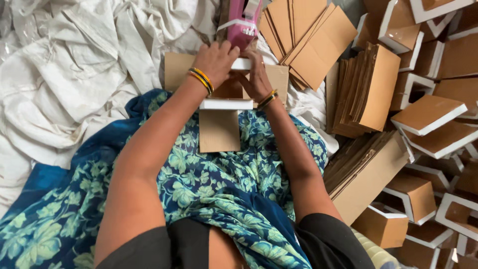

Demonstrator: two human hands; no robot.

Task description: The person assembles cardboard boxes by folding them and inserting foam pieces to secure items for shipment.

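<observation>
Cardboard piece (219, 130) with a white edge lies on my lap, on the blue flowered cloth (219, 184), its far end up between my hands. From the head view, my left hand (215, 61) is curled over a white strip at the top of the fold, and my right hand (258, 79) pinches the brown panel beside it. I judge I am mid-fold on a box; next calls for pressing the flap square. A pink tape dispenser (243, 22) sits just beyond, flat sheets (366, 92) and finished boxes (428, 114) to my right.
</observation>
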